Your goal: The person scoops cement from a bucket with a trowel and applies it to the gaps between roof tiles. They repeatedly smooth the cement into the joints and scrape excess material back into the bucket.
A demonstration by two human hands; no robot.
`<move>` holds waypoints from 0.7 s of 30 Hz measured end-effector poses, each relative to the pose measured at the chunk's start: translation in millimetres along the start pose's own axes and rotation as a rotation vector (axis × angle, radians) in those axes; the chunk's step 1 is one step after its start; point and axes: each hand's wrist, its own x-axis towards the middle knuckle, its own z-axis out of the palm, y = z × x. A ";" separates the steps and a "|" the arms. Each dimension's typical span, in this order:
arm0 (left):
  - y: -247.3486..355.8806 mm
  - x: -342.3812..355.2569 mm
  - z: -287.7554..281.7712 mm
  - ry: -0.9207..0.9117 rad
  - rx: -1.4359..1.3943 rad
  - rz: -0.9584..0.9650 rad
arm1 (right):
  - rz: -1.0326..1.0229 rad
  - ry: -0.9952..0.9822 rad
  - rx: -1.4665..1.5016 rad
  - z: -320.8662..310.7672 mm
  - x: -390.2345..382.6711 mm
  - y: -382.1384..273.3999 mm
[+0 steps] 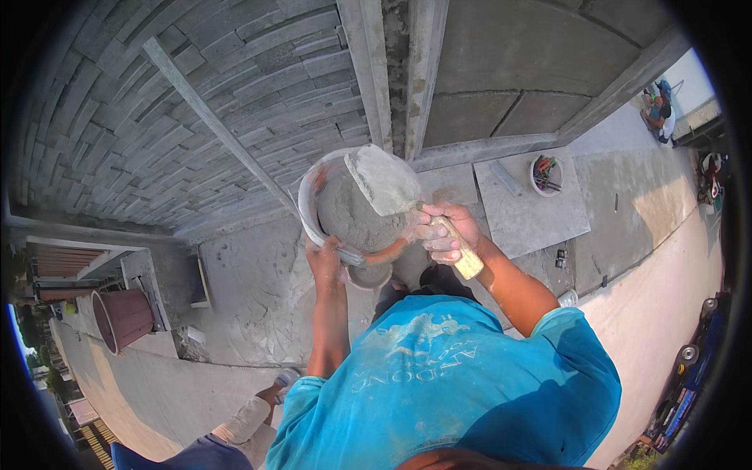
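My left hand (326, 258) grips the rim of a pale bucket (308, 205) that holds wet grey mortar (356, 223). In my right hand (446, 235) is a trowel by its light wooden handle (468, 261); its mortar-coated blade (382, 180) is tilted over the bucket's upper right side. Partly hidden beneath that bucket, a smaller round container (370, 276) shows.
Ahead are a stone-clad wall (102, 133) with a leaning straightedge (219, 125), and a board (540, 215) bearing a tool bucket (546, 174). A maroon tub (117, 317) stands left. Another person crouches far right (659, 121); someone's legs (243, 423) are lower left; a vehicle (689, 376) is at right.
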 end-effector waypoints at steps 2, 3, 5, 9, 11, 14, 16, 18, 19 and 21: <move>-14.3 7.6 -2.1 0.014 0.034 0.076 | -0.058 -0.165 -0.153 44.7 20.1 -21.1; -6.0 0.5 2.6 0.062 0.003 0.040 | -0.110 -0.223 -0.259 68.1 30.5 -32.0; 2.5 -9.4 -4.2 0.012 -0.045 0.023 | -0.339 -0.280 -0.582 126.8 46.5 -48.3; -11.5 -9.0 -35.8 0.101 -0.029 0.079 | -1.032 -0.115 -1.409 247.8 72.2 -50.3; -10.8 -15.0 -45.6 0.139 -0.016 0.080 | -1.474 -0.032 -1.671 283.1 102.1 -66.0; -6.5 -23.0 -47.6 0.200 -0.005 0.116 | -2.263 0.239 -1.915 335.1 138.7 -113.6; -3.9 -26.9 -52.1 0.225 0.006 0.134 | -2.618 0.463 -1.855 358.4 165.0 -149.8; -4.0 -28.3 -51.9 0.207 0.018 0.127 | -2.632 0.771 -1.972 372.5 172.8 -182.5; -3.0 -25.9 -48.3 0.181 0.014 0.107 | -2.442 0.958 -2.129 374.8 170.6 -197.0; -0.5 -28.8 -53.4 0.168 0.021 0.054 | -1.935 1.096 -2.460 345.6 169.5 -198.9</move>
